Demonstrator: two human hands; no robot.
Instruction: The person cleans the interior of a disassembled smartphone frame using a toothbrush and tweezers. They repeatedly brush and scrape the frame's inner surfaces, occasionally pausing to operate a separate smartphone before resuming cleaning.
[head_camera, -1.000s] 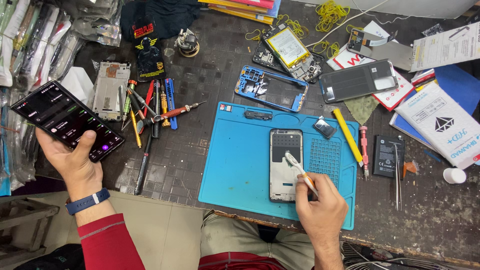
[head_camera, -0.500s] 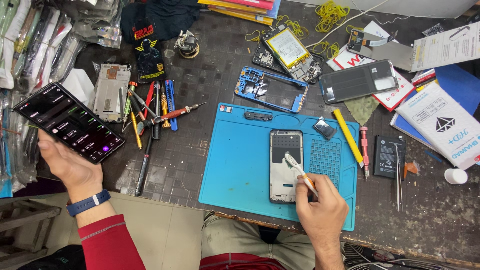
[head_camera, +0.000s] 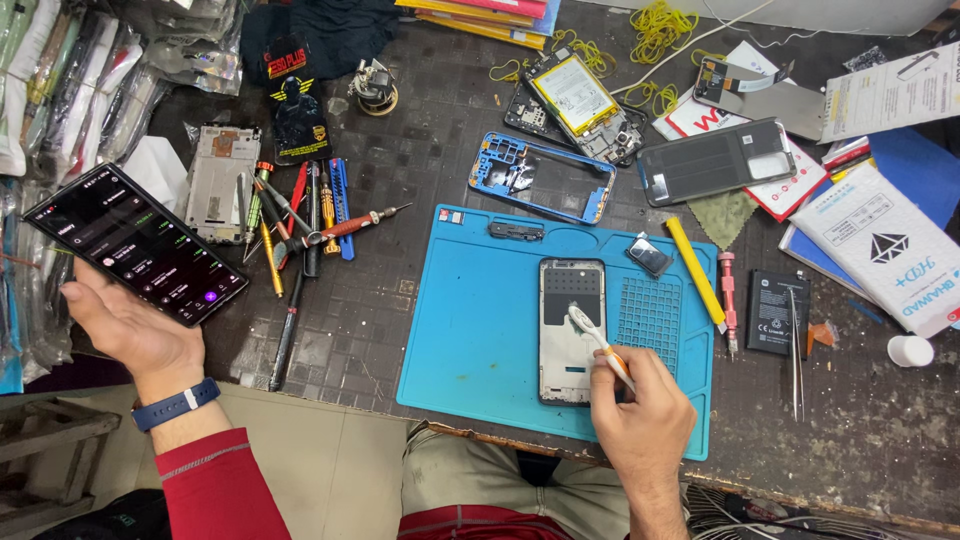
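A dark, scuffed tabletop (head_camera: 400, 300) carries a blue rubber work mat (head_camera: 480, 330) near its front edge. On the mat lies an opened grey phone frame (head_camera: 570, 330), upright to the viewer. The right hand (head_camera: 640, 420) pinches a white toothbrush (head_camera: 598, 342) between thumb and fingers, its head resting on the frame's middle. The left hand (head_camera: 125, 325), palm up and loosely spread, cradles a lit black smartphone (head_camera: 135, 243) out beyond the tabletop's left edge. Left of the mat sits a cluster of screwdrivers (head_camera: 300, 215). Behind the mat are a blue plastic phone shell (head_camera: 540, 180) and a yellow-battery phone body (head_camera: 575, 100). Beige floor tiles (head_camera: 330, 470) show below the tabletop.
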